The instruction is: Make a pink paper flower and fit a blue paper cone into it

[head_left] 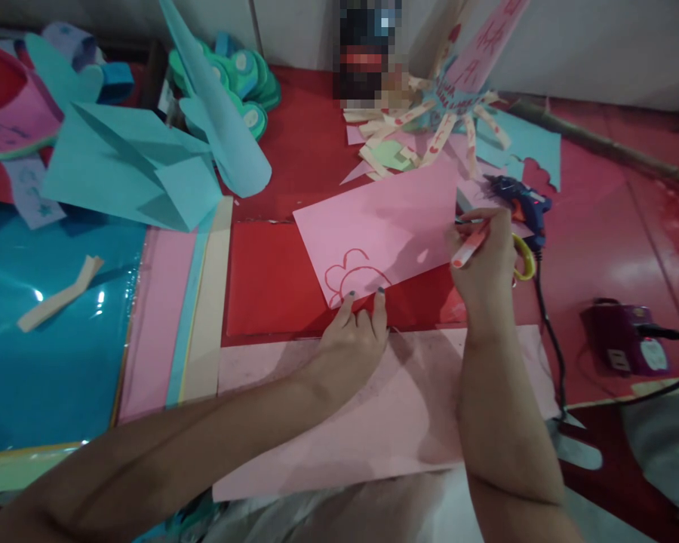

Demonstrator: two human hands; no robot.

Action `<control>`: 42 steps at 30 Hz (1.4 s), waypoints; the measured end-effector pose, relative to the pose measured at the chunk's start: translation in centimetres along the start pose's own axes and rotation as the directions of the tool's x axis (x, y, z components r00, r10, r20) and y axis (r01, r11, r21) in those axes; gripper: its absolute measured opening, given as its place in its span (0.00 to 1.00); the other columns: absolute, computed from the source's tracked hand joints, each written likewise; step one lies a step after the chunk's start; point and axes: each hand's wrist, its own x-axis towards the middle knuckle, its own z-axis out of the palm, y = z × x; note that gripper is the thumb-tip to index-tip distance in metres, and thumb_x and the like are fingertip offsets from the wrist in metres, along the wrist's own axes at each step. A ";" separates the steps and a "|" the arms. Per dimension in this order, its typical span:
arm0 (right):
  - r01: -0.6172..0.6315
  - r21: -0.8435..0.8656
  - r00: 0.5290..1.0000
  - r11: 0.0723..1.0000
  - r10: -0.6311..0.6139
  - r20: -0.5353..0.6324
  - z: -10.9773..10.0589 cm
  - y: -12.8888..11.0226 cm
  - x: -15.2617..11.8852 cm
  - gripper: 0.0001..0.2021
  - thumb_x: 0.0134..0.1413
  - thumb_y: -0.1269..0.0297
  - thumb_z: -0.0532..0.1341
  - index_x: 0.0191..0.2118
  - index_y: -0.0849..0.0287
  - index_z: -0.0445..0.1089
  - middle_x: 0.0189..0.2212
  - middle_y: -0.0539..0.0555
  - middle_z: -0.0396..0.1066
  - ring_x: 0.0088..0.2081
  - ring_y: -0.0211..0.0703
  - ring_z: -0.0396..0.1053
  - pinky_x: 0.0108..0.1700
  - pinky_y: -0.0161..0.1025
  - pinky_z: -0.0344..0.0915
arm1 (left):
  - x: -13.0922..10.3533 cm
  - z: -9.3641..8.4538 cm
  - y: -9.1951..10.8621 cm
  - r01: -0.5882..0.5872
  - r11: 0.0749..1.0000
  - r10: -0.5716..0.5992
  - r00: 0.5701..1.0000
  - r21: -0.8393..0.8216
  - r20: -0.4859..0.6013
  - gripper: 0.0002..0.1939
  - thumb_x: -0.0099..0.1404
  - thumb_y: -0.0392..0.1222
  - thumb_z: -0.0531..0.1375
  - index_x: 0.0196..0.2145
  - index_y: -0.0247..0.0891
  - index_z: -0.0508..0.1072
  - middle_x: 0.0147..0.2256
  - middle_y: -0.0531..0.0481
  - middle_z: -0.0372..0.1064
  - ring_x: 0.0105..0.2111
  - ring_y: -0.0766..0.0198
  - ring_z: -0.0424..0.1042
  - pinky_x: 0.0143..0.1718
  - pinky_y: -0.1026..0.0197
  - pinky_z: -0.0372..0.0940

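A sheet of pink paper (385, 226) lies slanted on a red flat folder-like sheet (271, 294). Curved red scallops and an arc are drawn near its lower left corner. My left hand (357, 332) presses the paper's lower edge with two outstretched fingertips, the fingers between them bent. At the paper's right end, my right hand (490, 245) is closed around a red-and-white marker (471, 247), held off the drawing. Just beyond that hand are a yellow scissors handle (523, 258) and a dark blue glue gun (523, 204), partly hidden.
Blue folded paper (130, 170) and a blue paper cone (220, 113) stand at upper left. A pink paper cone with strips (480, 60) is at the back, near a stick (605, 139). A purple power adapter (628, 339) with cables sits right. Pink paper (339, 422) lies nearest me.
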 end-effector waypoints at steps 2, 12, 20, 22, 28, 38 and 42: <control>0.006 0.015 1.000 1.000 -0.006 0.002 -0.1 0.3 0.0 0.08 0.52 0.63 0.58 0.39 0.52 0.61 0.29 0.53 0.68 0.32 0.45 0.69 0.36 0.45 0.65 | 0.0 0.0 0.0 -0.001 1.000 0.001 1.000 0.009 -0.003 0.23 0.65 0.37 0.52 0.54 0.16 0.64 0.26 0.45 0.72 0.25 0.65 0.71 0.54 0.54 0.64; -0.057 -0.078 0.998 0.995 0.057 0.002 -0.1 -0.1 -0.1 0.08 0.53 0.56 0.57 0.35 0.54 0.61 0.29 0.54 0.66 0.34 0.48 0.67 0.38 0.48 0.64 | 0.0 -0.1 0.0 0.016 1.000 -0.016 1.000 -0.006 -0.006 0.22 0.66 0.35 0.50 0.54 0.16 0.63 0.25 0.46 0.71 0.25 0.65 0.71 0.54 0.55 0.64; -0.037 0.017 0.999 0.999 0.036 0.024 0.5 0.4 -0.1 0.12 0.48 0.69 0.56 0.41 0.54 0.61 0.32 0.54 0.66 0.33 0.46 0.67 0.38 0.48 0.65 | -0.1 0.3 0.0 0.030 0.998 -0.034 0.997 -0.058 -0.070 0.21 0.65 0.34 0.51 0.53 0.17 0.64 0.23 0.48 0.70 0.24 0.65 0.70 0.53 0.54 0.64; -0.032 0.031 0.999 0.999 0.032 0.018 0.8 0.3 0.0 0.12 0.48 0.70 0.54 0.42 0.54 0.60 0.32 0.54 0.65 0.33 0.46 0.66 0.38 0.48 0.65 | -0.1 0.4 -0.1 -0.013 0.994 0.002 0.994 -0.108 -0.106 0.20 0.64 0.31 0.50 0.52 0.18 0.64 0.23 0.49 0.69 0.24 0.66 0.70 0.54 0.54 0.63; 0.002 0.062 0.999 0.998 0.001 -0.054 1.5 -0.3 0.4 0.10 0.47 0.72 0.53 0.38 0.55 0.60 0.32 0.53 0.63 0.38 0.46 0.66 0.43 0.49 0.64 | -0.2 0.3 -0.3 -0.192 0.958 0.118 0.941 -0.213 -0.317 0.18 0.63 0.29 0.49 0.51 0.23 0.63 0.21 0.56 0.66 0.22 0.69 0.67 0.59 0.56 0.58; 0.079 0.290 0.996 0.954 -0.063 -0.063 2.3 -1.5 0.7 0.10 0.46 0.73 0.56 0.35 0.52 0.58 0.36 0.54 0.67 0.39 0.45 0.69 0.43 0.48 0.67 | 0.3 1.0 -0.1 -0.093 0.977 0.047 0.971 -0.191 -0.233 0.18 0.63 0.30 0.51 0.50 0.21 0.64 0.24 0.49 0.71 0.27 0.66 0.72 0.54 0.58 0.62; 0.056 0.302 0.993 0.952 -0.021 -0.117 2.5 0.1 0.7 0.07 0.54 0.66 0.53 0.39 0.52 0.54 0.42 0.55 0.68 0.44 0.46 0.70 0.47 0.51 0.67 | 0.3 1.0 -0.1 -0.085 0.979 0.041 0.972 -0.184 -0.230 0.18 0.63 0.31 0.51 0.50 0.22 0.63 0.25 0.48 0.72 0.28 0.66 0.73 0.54 0.58 0.62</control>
